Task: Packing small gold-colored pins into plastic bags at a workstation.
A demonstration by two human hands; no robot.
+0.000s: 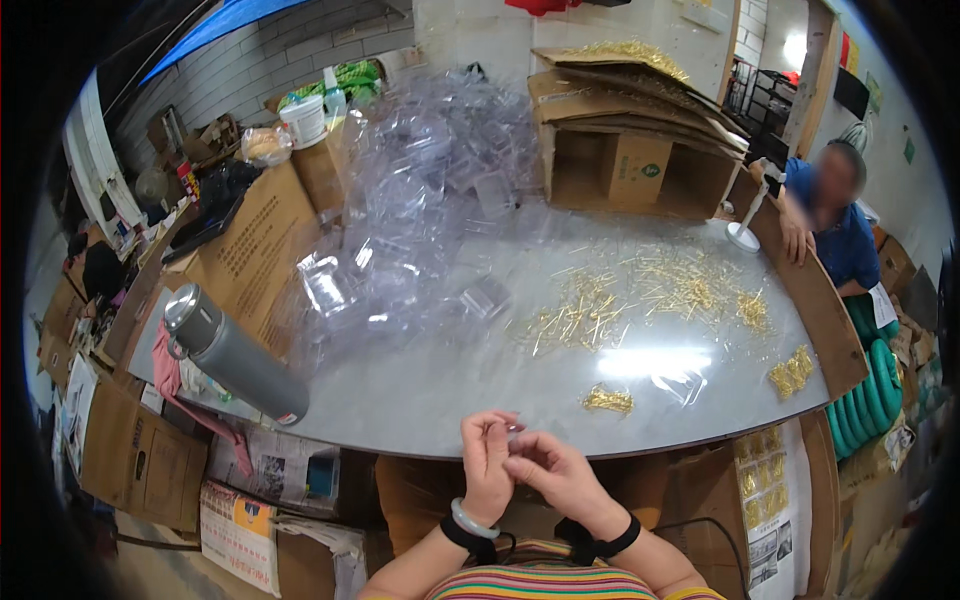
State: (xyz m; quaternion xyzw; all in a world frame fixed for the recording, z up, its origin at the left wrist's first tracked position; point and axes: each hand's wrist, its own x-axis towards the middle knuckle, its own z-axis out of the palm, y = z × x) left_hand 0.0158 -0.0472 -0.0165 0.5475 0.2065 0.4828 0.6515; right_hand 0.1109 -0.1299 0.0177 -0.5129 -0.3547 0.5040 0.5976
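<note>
While a grey flask (240, 360) sits at ten o'clock from the left hand (486, 465) and clear plastic boxes (440, 170) crowd eleven to twelve, that hand points its bent fingers toward twelve; the right hand (562, 472), half-curled, angles toward ten, fingertips close by. Whether either pinches anything, I cannot tell. At two, a gold bundle (608, 400) lies on the tabletop (400, 390), long axis nine-to-three.

White glare streaked the well-lit bench (450, 390), plastic (430, 180) glinted, straight edges bent toward a black rim, and a person's head (838, 175) was blurred
</note>
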